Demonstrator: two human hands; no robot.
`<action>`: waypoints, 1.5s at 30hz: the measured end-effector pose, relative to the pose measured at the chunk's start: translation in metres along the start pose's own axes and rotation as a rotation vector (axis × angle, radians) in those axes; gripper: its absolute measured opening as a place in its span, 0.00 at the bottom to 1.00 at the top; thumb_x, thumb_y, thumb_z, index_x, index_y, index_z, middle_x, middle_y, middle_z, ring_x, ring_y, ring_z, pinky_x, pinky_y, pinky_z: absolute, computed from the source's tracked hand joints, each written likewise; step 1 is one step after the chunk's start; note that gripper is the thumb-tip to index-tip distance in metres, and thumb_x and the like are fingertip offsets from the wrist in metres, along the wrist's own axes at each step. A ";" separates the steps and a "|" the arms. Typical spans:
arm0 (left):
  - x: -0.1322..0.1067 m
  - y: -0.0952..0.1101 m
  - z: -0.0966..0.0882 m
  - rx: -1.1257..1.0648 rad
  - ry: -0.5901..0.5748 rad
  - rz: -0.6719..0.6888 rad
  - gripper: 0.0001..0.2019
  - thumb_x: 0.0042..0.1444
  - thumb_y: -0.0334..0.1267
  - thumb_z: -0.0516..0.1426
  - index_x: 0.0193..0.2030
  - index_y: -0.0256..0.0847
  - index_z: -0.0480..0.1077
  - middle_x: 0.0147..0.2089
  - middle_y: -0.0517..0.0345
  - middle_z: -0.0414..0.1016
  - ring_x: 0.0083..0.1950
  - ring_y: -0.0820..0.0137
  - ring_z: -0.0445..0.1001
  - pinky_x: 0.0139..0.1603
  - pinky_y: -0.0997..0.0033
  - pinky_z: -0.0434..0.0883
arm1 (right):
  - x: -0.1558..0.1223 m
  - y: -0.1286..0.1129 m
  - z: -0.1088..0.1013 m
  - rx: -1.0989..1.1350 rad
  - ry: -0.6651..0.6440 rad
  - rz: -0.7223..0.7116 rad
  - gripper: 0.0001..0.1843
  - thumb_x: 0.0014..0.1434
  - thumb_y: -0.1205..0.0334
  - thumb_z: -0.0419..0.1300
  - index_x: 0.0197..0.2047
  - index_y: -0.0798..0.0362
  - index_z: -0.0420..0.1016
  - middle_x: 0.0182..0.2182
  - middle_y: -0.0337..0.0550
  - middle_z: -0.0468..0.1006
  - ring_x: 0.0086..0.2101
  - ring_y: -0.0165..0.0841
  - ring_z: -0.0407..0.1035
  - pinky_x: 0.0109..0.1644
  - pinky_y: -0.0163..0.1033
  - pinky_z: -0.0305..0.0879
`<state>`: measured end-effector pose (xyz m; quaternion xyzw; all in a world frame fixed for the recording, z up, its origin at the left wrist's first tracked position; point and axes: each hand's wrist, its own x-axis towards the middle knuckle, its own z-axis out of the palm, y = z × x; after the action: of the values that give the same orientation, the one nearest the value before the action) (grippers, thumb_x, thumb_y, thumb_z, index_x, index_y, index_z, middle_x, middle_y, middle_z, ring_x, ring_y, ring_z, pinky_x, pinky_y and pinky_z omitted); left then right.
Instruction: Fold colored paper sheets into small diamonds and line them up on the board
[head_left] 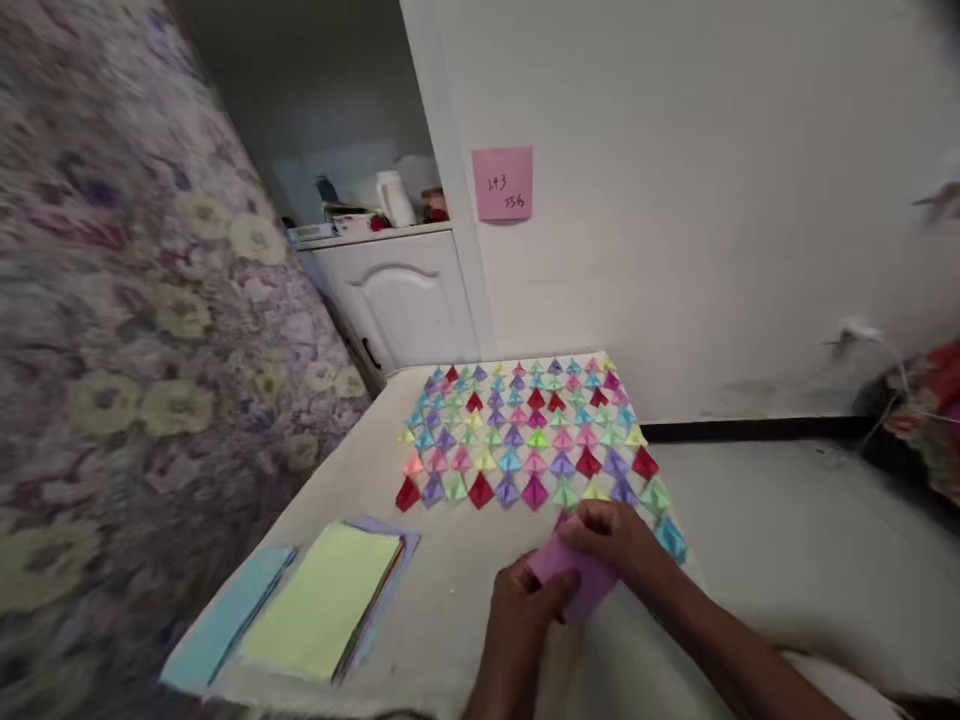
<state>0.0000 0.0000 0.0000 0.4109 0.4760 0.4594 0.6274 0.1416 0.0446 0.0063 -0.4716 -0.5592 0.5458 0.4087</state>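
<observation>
A piece of pink paper point(583, 578) is held up above the near part of the table, between my two hands. My left hand point(525, 605) pinches its lower left side, thumb on top. At the upper edge, the fingertips of my right hand point(611, 535) grip the same sheet. Beyond my hands, rows of small folded paper pieces point(535, 490) in many colours cover the far part of the table. A blue folded piece point(671, 540) lies just past my right wrist.
Stacked coloured paper point(326, 600), pale green on top, lies on the white table point(427, 590) at left, beside blue sheets point(232, 615). A floral curtain point(172, 350) borders the left. Behind stand a white cabinet point(397, 300) and a wall bearing a pink note point(502, 185).
</observation>
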 end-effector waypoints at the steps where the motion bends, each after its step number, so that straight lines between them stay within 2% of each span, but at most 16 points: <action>1: 0.000 0.000 -0.001 0.003 -0.008 -0.009 0.08 0.46 0.36 0.60 0.28 0.30 0.71 0.21 0.61 0.65 0.23 0.76 0.59 0.25 0.76 0.55 | 0.001 0.000 0.000 0.014 -0.004 0.012 0.14 0.47 0.56 0.61 0.20 0.55 0.64 0.16 0.32 0.61 0.20 0.24 0.53 0.23 0.31 0.47; 6: 0.000 -0.002 -0.003 -0.005 -0.026 -0.032 0.07 0.45 0.36 0.61 0.28 0.31 0.72 0.21 0.60 0.66 0.23 0.76 0.60 0.25 0.76 0.55 | 0.000 -0.009 -0.005 0.115 0.038 0.026 0.13 0.47 0.56 0.62 0.21 0.56 0.67 0.17 0.33 0.65 0.20 0.25 0.56 0.24 0.31 0.51; 9: 0.002 -0.003 -0.006 -0.031 -0.008 -0.027 0.08 0.45 0.36 0.61 0.27 0.32 0.72 0.22 0.59 0.67 0.23 0.76 0.61 0.26 0.75 0.56 | -0.003 -0.017 -0.010 0.179 0.135 -0.046 0.12 0.51 0.55 0.60 0.24 0.55 0.69 0.19 0.34 0.66 0.22 0.26 0.58 0.26 0.31 0.54; 12: 0.003 -0.001 -0.010 -0.052 0.028 -0.015 0.09 0.46 0.38 0.61 0.28 0.32 0.72 0.23 0.58 0.68 0.25 0.75 0.62 0.28 0.75 0.57 | -0.006 -0.019 -0.014 0.166 0.187 -0.132 0.10 0.53 0.55 0.59 0.31 0.53 0.72 0.24 0.36 0.69 0.26 0.28 0.62 0.30 0.32 0.58; 15: 0.003 0.003 -0.012 -0.050 0.056 0.016 0.09 0.47 0.39 0.61 0.28 0.33 0.71 0.23 0.59 0.67 0.25 0.75 0.61 0.28 0.75 0.57 | -0.007 -0.016 -0.012 0.089 0.136 -0.221 0.08 0.52 0.59 0.60 0.36 0.52 0.73 0.31 0.39 0.71 0.32 0.31 0.65 0.35 0.34 0.61; 20: 0.001 0.007 -0.012 -0.001 0.089 0.099 0.10 0.47 0.40 0.61 0.26 0.34 0.70 0.21 0.62 0.65 0.24 0.76 0.58 0.27 0.76 0.57 | -0.011 -0.018 -0.004 -0.032 0.083 -0.336 0.08 0.51 0.64 0.61 0.37 0.50 0.73 0.37 0.41 0.70 0.37 0.33 0.66 0.39 0.36 0.62; 28: 0.002 0.008 -0.010 0.027 0.103 0.109 0.10 0.46 0.41 0.61 0.27 0.34 0.70 0.20 0.63 0.63 0.24 0.76 0.57 0.26 0.77 0.56 | -0.014 -0.021 0.000 -0.090 0.082 -0.368 0.07 0.51 0.65 0.61 0.36 0.49 0.74 0.40 0.42 0.70 0.38 0.34 0.66 0.38 0.37 0.63; 33: -0.001 0.010 -0.010 0.086 0.095 0.159 0.10 0.48 0.41 0.60 0.25 0.35 0.68 0.21 0.64 0.61 0.25 0.76 0.57 0.26 0.77 0.56 | -0.015 -0.022 0.000 -0.075 0.133 -0.370 0.11 0.51 0.65 0.62 0.40 0.48 0.71 0.40 0.41 0.70 0.38 0.34 0.65 0.43 0.39 0.62; 38: -0.001 0.009 -0.011 0.118 0.099 0.173 0.11 0.48 0.39 0.60 0.22 0.37 0.65 0.20 0.65 0.60 0.25 0.76 0.58 0.26 0.77 0.56 | -0.016 -0.025 0.000 -0.091 0.101 -0.411 0.08 0.50 0.67 0.62 0.36 0.49 0.71 0.40 0.41 0.70 0.42 0.36 0.65 0.44 0.38 0.61; 42: -0.001 0.009 -0.010 0.127 0.099 0.162 0.11 0.47 0.39 0.60 0.22 0.37 0.64 0.20 0.65 0.60 0.24 0.75 0.58 0.25 0.77 0.55 | -0.017 -0.027 0.000 -0.084 0.105 -0.404 0.09 0.50 0.67 0.62 0.36 0.49 0.71 0.41 0.41 0.69 0.42 0.36 0.65 0.43 0.38 0.61; 45: -0.002 0.012 -0.009 0.126 0.108 0.165 0.11 0.47 0.39 0.60 0.22 0.37 0.64 0.20 0.65 0.60 0.24 0.75 0.58 0.26 0.77 0.56 | -0.017 -0.028 0.001 -0.099 0.105 -0.400 0.06 0.49 0.67 0.63 0.32 0.50 0.71 0.39 0.41 0.70 0.43 0.36 0.65 0.44 0.38 0.60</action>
<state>-0.0108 0.0014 0.0098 0.4618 0.5017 0.5002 0.5336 0.1424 0.0292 0.0354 -0.3987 -0.6457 0.4002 0.5138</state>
